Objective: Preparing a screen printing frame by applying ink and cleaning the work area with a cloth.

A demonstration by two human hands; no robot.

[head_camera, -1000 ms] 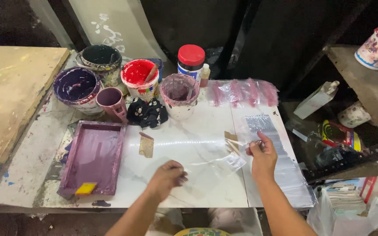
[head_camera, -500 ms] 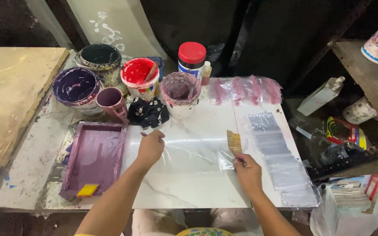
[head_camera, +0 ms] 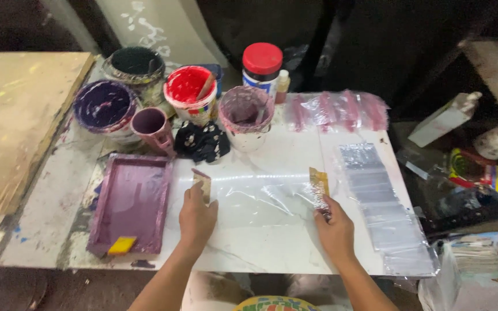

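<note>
Clear plastic sheet (head_camera: 263, 201): transparent, glossy, lying flat and slightly wrinkled, frame centre.
Brown tape strips (head_camera: 319, 183): one at each side edge.

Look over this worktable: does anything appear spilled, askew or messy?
Yes. Purple and dark paint stains smear the table's left edge beside the purple tray, and the paint tubs are caked with drips. The clear plastic sheet lies wrinkled.

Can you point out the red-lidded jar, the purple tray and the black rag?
Red-lidded jar (head_camera: 262, 58), head view, on its lid.
Purple tray (head_camera: 131, 201), head view, on its bare floor.
Black rag (head_camera: 203, 141), head view, on its crumpled middle.
</note>
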